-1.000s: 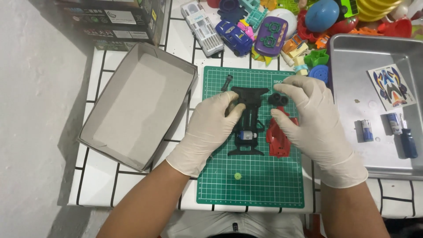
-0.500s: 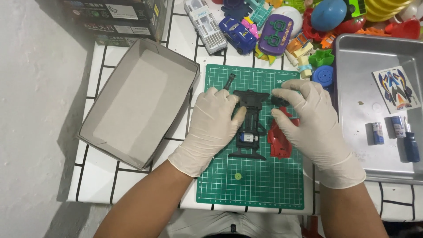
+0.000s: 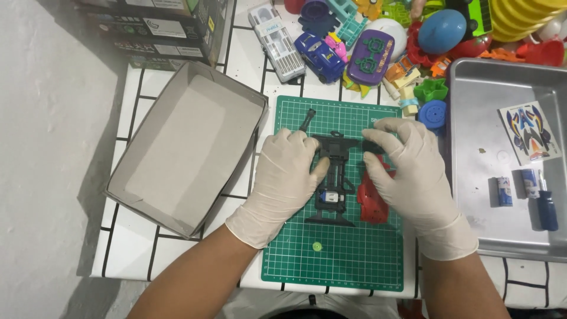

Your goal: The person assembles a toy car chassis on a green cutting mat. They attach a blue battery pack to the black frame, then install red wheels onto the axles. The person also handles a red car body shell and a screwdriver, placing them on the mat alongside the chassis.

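Gloves cover both hands: left hand pinches the black toy chassis; right hand grips a small black part, half hiding the red shell.

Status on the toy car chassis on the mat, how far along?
Done: the red body shell is off and lies on the green mat beside the black chassis, motor exposed. A small green part lies loose. In hand: left hand steadies the chassis, right hand pinches a black wheel at its front. Left: batteries and screwdriver sit untouched in the metal tray.
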